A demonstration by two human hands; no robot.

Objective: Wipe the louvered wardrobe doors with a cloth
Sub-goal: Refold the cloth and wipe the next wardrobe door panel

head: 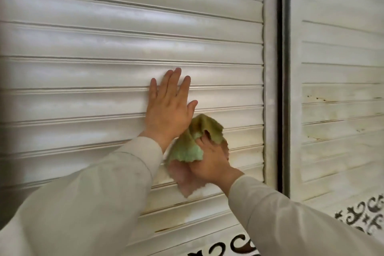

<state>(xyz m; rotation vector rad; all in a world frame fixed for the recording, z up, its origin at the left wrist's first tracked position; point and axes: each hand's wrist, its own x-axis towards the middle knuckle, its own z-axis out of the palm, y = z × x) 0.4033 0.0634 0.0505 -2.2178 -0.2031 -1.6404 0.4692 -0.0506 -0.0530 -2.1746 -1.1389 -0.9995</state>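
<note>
A white louvered wardrobe door fills most of the view, its horizontal slats running left to right. My left hand lies flat against the slats with fingers straight and spread. Just below and to its right, my right hand grips a crumpled green and pink cloth and holds it against the lower slats. A second louvered door stands to the right, with brown stains on its lower slats.
A dark vertical gap and grey frame separate the two doors. Black ornamental scroll patterns decorate the panels below the slats on both doors. Yellowish staining marks the left door's lowest slats.
</note>
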